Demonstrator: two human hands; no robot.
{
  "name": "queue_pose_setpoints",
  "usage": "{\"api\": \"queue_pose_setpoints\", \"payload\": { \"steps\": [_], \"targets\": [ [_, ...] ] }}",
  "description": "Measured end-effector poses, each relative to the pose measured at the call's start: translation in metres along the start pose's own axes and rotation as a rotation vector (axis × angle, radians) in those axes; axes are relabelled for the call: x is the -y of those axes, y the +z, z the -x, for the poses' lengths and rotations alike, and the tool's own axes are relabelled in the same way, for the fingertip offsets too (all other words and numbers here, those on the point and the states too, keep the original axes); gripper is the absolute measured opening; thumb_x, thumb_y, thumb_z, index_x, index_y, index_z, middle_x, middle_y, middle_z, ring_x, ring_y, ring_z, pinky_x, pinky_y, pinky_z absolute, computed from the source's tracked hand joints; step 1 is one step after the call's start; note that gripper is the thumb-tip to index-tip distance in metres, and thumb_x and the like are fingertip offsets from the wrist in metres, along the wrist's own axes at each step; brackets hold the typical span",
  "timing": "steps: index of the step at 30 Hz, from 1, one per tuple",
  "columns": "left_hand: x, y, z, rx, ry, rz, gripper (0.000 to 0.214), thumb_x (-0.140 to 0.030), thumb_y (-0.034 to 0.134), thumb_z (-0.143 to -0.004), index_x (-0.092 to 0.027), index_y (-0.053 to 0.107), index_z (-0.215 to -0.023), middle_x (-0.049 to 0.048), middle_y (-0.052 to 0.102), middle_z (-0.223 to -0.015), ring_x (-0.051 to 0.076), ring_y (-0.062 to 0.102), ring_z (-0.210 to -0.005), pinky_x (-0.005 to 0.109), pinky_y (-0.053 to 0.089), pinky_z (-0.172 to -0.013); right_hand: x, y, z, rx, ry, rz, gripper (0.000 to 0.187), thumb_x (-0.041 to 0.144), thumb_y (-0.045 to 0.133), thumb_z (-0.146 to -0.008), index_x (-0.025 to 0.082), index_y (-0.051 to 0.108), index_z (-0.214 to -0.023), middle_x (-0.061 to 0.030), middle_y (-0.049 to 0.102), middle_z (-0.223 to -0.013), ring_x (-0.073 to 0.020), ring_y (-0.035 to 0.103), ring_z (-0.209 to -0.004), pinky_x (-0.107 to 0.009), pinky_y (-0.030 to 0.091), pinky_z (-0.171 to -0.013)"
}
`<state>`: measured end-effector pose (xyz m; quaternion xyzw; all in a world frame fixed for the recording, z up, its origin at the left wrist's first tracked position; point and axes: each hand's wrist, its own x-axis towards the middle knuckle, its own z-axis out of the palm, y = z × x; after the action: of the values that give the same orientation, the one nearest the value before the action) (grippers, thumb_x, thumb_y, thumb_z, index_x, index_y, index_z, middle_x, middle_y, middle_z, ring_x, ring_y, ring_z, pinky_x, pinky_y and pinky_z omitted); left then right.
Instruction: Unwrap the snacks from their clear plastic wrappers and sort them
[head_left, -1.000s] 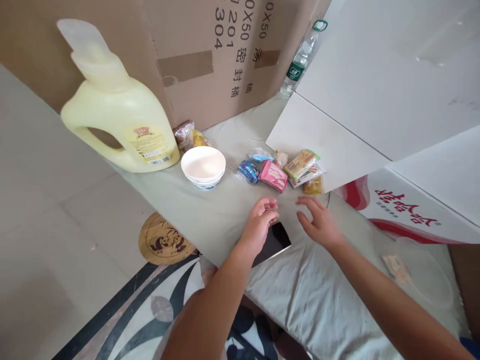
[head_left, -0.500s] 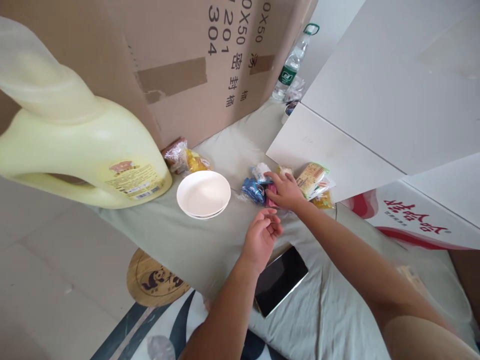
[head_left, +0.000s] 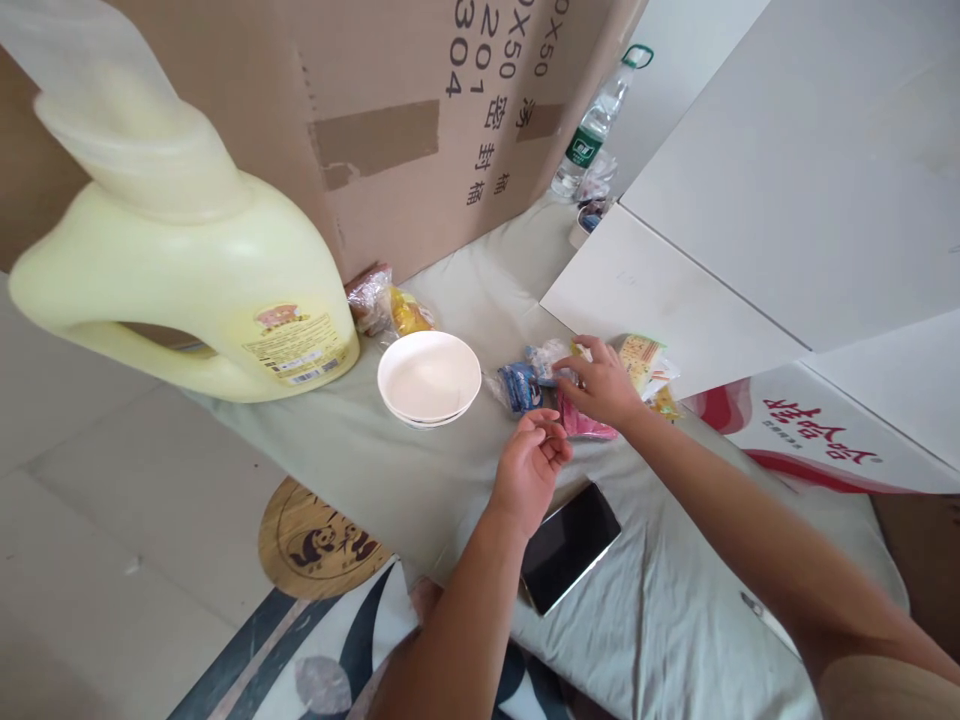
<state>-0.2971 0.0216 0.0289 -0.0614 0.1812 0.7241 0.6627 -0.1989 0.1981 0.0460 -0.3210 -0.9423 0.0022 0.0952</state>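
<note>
My right hand [head_left: 600, 385] is closed on a pink snack packet [head_left: 583, 425] in a small heap of wrapped snacks, lifting it slightly. A blue packet [head_left: 519, 385] and a green-and-yellow packet [head_left: 641, 357] lie beside it. My left hand [head_left: 531, 468] hovers just below, fingers loosely curled and apart, holding nothing. A black phone [head_left: 570, 545] lies face up on the grey cloth [head_left: 660, 620] beside my left wrist. A stack of white bowls [head_left: 429, 378] stands to the left of the snacks.
A big pale yellow detergent jug [head_left: 187, 270] stands at the left edge of the cloth. A large cardboard box [head_left: 390, 120] rises behind. White boards [head_left: 750, 220] and a red-and-white box [head_left: 810, 430] are at the right; a water bottle [head_left: 592, 135] stands at the back. A round panda mat [head_left: 319, 540] lies on the floor.
My left hand left the phone and moved toward the snacks. My right hand reached into the snack heap and closed on the pink packet, drawing it nearer.
</note>
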Motion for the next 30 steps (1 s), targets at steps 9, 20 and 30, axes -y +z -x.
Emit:
{"api": "queue_pose_setpoints", "payload": {
  "steps": [9,20,30],
  "targets": [
    [-0.018,-0.006,-0.010,-0.022,-0.029,0.050,0.023,-0.023,0.070,-0.065,-0.017,0.066,-0.087,0.0017,0.061,-0.074,0.012,0.055,-0.066,0.026,0.045,-0.069,0.003,0.007,-0.087,0.054,-0.046,-0.097,0.040,0.025,0.051,-0.090,0.011,0.061,-0.125,-0.0199,0.048,-0.147,-0.0325,0.050,-0.135,-0.051,0.039,-0.115],
    [-0.029,-0.013,-0.016,-0.053,-0.028,0.101,0.025,-0.025,0.073,-0.064,-0.016,0.066,-0.086,0.0018,0.059,-0.074,0.012,0.055,-0.068,0.025,0.044,-0.070,0.028,0.057,-0.193,0.191,0.178,-0.120,0.058,0.027,0.048,-0.091,0.012,0.044,-0.147,-0.0184,0.035,-0.162,-0.0335,0.043,-0.144,-0.052,0.035,-0.120],
    [-0.032,-0.012,-0.018,-0.127,-0.055,0.142,0.022,-0.027,0.058,-0.077,-0.016,0.071,-0.091,0.0072,0.068,-0.094,0.017,0.063,-0.084,0.030,0.049,-0.078,-0.006,0.047,-0.123,0.192,0.101,-0.172,0.054,0.033,0.041,-0.095,0.015,0.048,-0.145,-0.0150,0.042,-0.159,-0.0276,0.047,-0.142,-0.047,0.034,-0.121]
  ]
}}
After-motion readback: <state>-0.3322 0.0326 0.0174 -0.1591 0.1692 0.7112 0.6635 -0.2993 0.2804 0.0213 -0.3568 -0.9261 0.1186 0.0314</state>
